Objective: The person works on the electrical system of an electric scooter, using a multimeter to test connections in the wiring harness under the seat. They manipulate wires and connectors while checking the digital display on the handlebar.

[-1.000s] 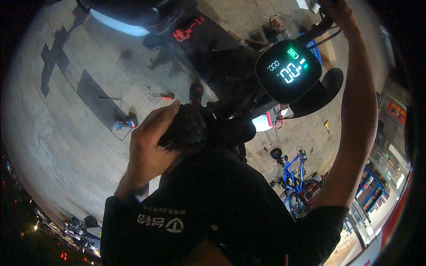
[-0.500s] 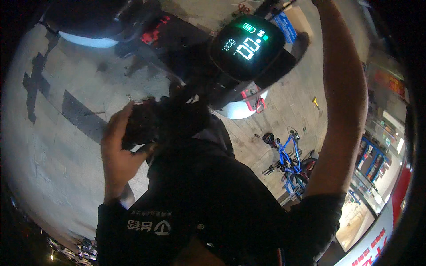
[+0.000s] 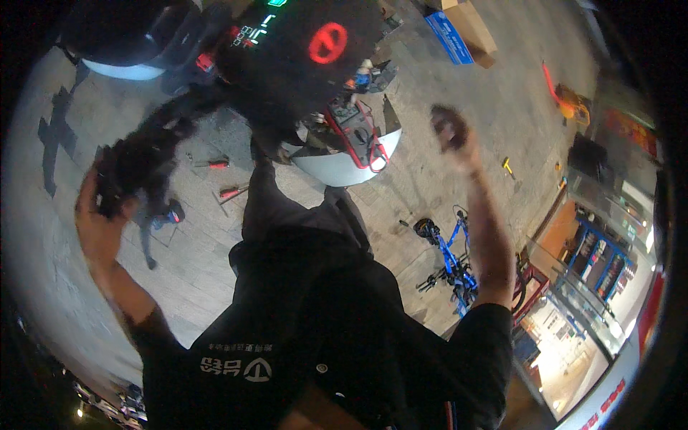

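Left hand (image 3: 100,228) grasping a black handlebar end (image 3: 135,172), right hand (image 3: 461,147) appearing blurred above the pavement (image 3: 401,188), its hold impossible to tell, lit display (image 3: 252,34) glowing ahead

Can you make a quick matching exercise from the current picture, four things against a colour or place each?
Things:
1. left hand
2. bicycle
3. cardboard box
4. curved panel beneath the red-framed device

Colour or place:
A. blue frame
B. brown, near the picture's top edge
C. at the dark end of the handlebar
D. white

Pairs: 1-C, 2-A, 3-B, 4-D
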The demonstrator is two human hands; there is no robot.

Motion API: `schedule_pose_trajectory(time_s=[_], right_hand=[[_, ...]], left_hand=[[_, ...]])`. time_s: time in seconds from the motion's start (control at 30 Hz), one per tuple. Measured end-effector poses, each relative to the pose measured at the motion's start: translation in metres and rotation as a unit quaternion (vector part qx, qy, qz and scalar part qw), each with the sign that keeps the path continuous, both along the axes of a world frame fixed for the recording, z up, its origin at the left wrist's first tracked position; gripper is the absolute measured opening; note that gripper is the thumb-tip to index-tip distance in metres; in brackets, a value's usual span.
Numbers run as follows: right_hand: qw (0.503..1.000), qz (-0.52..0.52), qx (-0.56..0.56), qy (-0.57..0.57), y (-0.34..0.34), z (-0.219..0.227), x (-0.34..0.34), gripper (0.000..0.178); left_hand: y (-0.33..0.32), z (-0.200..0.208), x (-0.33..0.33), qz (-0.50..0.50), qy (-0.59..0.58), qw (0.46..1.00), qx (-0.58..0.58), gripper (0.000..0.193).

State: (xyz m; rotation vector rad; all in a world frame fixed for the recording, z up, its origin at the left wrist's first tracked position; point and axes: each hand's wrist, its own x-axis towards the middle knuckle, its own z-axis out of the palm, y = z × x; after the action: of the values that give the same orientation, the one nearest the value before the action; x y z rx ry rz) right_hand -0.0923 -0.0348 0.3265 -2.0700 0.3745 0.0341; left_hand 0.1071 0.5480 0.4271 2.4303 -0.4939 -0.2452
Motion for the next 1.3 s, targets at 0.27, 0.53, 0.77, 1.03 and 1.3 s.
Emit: schedule_pose_trajectory(time_s=[0.27, 0.53, 0.77, 1.03, 1.3], right_hand=[[0.987, 0.062, -0.037, 0.141, -0.005, -0.094, -0.132, 0.024], [0.987, -0.011, 0.153, 0.046, -0.023, -0.184, -0.075, 0.024], [0.989, 0.010, -0.069, 0.127, -0.057, -0.276, 0.012, 0.028], [0.968, -0.028, -0.090, 0.234, -0.113, -0.355, 0.011, 0.025], [0.893, 0.262, -0.008, 0.367, -0.146, -0.535, 0.034, 0.029]], left_hand=[[-0.019, 0.007, -0.007, 0.108, 0.003, 0.994, 0.004, 0.063], [-0.022, 0.006, -0.012, 0.170, 0.038, 0.984, -0.046, 0.055], [-0.021, 0.006, -0.016, 0.235, 0.021, 0.971, -0.041, 0.057], [0.027, 0.000, -0.015, 0.236, -0.027, 0.971, 0.005, 0.058], [0.131, 0.010, -0.027, 0.313, 0.004, 0.939, -0.146, 0.040]])
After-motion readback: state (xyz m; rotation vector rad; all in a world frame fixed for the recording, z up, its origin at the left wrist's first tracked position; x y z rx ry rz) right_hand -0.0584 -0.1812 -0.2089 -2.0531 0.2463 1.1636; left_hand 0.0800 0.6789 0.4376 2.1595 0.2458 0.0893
